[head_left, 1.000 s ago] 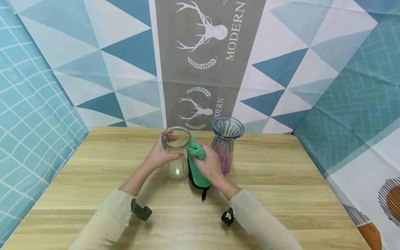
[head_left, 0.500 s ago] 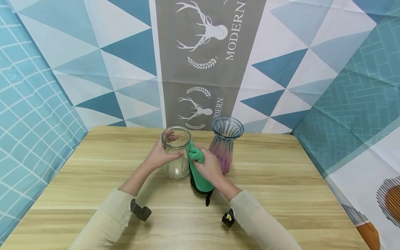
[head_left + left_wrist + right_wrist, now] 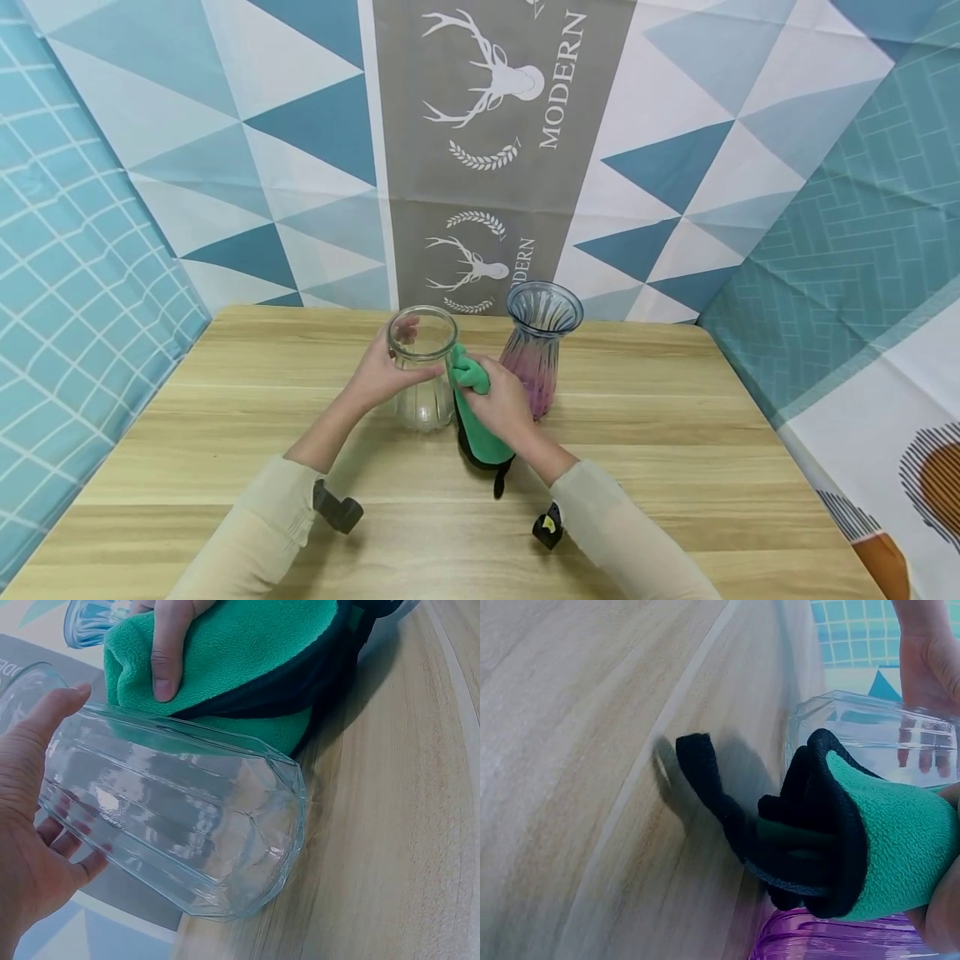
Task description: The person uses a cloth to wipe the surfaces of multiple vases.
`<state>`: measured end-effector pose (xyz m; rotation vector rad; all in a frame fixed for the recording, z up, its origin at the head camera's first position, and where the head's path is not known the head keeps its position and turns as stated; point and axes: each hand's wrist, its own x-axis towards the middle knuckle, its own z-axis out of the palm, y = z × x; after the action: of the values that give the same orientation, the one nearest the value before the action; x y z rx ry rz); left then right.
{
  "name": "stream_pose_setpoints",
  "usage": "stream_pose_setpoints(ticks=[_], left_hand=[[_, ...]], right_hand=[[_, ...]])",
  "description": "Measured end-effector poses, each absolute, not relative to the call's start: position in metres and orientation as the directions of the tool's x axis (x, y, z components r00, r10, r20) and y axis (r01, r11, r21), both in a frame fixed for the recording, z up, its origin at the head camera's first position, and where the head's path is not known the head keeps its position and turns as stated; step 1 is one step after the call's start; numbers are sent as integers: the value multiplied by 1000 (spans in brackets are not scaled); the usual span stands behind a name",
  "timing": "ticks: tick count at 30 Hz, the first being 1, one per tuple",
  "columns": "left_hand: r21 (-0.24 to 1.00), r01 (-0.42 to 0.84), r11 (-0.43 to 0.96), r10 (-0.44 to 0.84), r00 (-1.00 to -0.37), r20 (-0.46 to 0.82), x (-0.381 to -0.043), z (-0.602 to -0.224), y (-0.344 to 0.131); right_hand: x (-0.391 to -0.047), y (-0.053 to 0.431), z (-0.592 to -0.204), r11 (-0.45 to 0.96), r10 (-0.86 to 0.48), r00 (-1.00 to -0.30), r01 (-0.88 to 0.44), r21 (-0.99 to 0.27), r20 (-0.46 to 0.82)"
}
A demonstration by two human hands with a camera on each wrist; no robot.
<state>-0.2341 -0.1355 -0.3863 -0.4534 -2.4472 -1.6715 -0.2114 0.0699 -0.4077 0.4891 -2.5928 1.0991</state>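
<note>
My left hand grips a clear glass vase around its neck, thumb at the front and fingers behind. The vase stands upright on the wooden table, and its faceted base shows in the left wrist view. Against its right side is a green towelling cloth with black edging, bunched in my right hand. A black loop hangs from the cloth's lower end. In the left wrist view, the right thumb presses along the green fabric. Just behind the right hand stands a ribbed glass vase, blue above and pink below.
The wooden table runs back to a patterned wall cloth with triangles and deer heads. Blue tiled-pattern sheets hang at the left, with more sheets on the right. Small black devices sit at both wrists.
The cloth and right hand have shifted slightly, the cloth's lower end moving right and toward me. The left hand keeps its grip on the clear vase, which stays in place.
</note>
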Motion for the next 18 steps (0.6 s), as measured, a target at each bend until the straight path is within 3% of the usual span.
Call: stream_pose_setpoints(ticks=[6,18], left_hand=[[886,313,342,162,-948,273,-235,-385,-136],[894,320,314,206,-942,265,-219,-363,-133]], right_hand=[[-213,70,-404,641,-170,-872,-451,-621,458],[-216,67,-401,602,-152,-747,-589,-538,648]])
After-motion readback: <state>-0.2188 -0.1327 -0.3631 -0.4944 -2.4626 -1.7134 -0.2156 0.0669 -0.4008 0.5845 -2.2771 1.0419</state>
